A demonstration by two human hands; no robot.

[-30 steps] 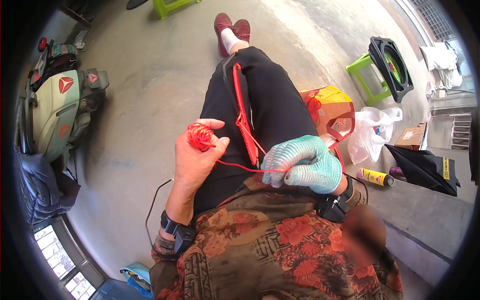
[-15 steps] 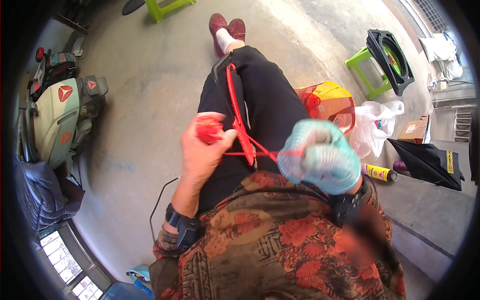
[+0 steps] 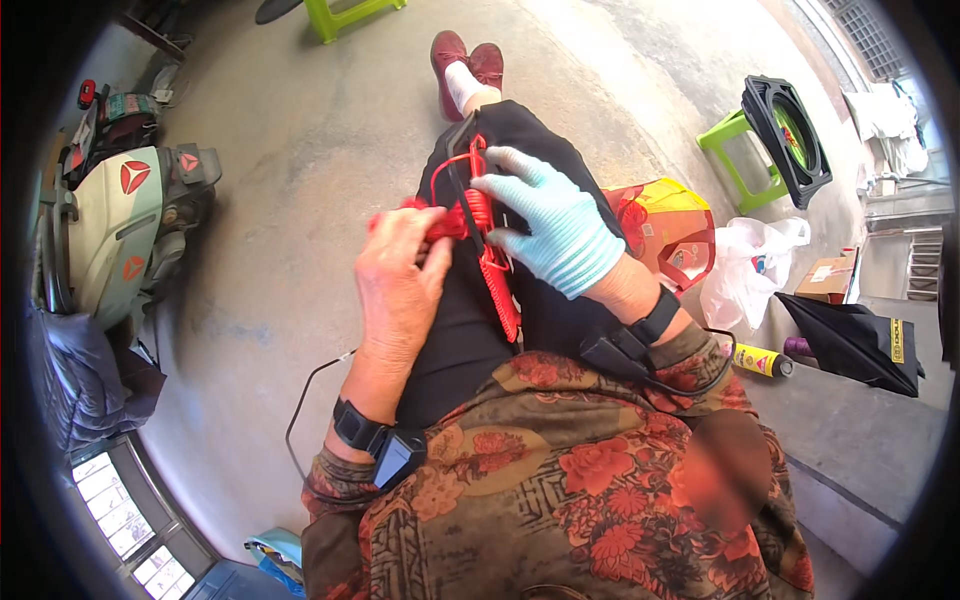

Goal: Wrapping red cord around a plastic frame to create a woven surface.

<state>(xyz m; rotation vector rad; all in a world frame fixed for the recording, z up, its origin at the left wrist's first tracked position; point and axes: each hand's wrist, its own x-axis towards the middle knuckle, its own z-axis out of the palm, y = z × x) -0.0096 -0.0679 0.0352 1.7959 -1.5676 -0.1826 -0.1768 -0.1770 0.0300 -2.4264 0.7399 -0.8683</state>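
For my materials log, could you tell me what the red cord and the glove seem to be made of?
Red cord: looks like woven or braided fibre, matt, with a ribbed texture; the exact fibre is unclear. Glove on the right hand: pale blue knit fabric, matt, with visible fine ribbing.

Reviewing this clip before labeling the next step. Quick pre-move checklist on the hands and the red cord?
1. Left hand gripping the red cord bundle: ok, fingers closed on it.
2. Right hand in the teal glove on the cord: ok, fingers spread over it, not clenched.
3. Red woven strip supported: ok, lies along the thigh.
4. Cord free of tangles: cannot tell, loops overlap.
5. Free end of cord located: cannot tell, hidden under the hands.
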